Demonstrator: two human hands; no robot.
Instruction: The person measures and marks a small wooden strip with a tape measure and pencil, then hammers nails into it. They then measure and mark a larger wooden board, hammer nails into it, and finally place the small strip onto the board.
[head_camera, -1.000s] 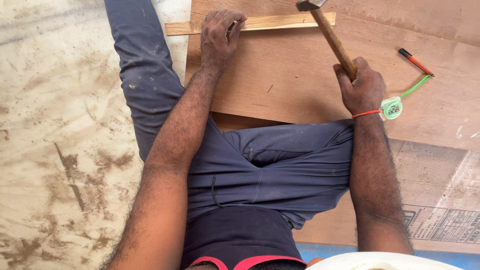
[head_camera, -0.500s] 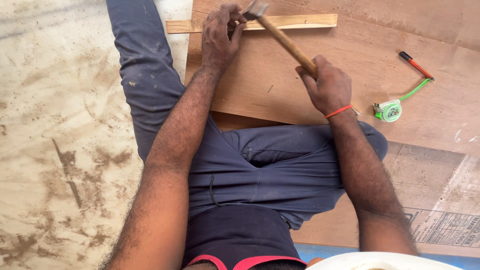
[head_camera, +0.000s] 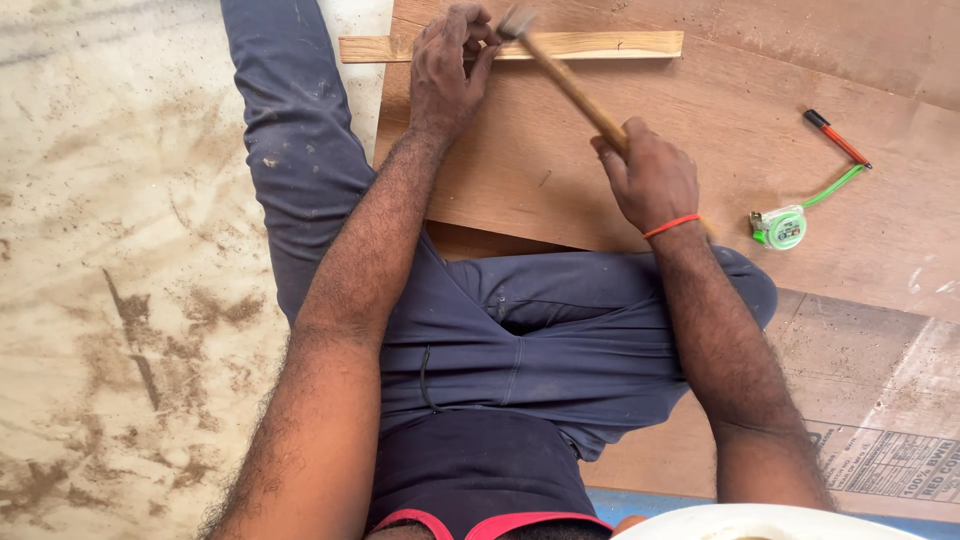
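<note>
Right hand (head_camera: 650, 180) clenched low on the hammer (head_camera: 565, 80) handle for swing leverage; head sits at the strip (head_camera: 600, 45) on the plywood's (head_camera: 620, 130) far edge. Left hand (head_camera: 450, 60) pinches there, likely steadying a nail, not visible. Tape (head_camera: 780, 227) and pencil (head_camera: 838, 138) parked right, apart.

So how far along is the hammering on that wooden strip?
Done: the wooden strip lies in place along the plywood sheet. In hand: the left hand pinches at the strip while the right hand brings the hammer onto that spot. No driven nails show, so the strip's length looks left.
</note>
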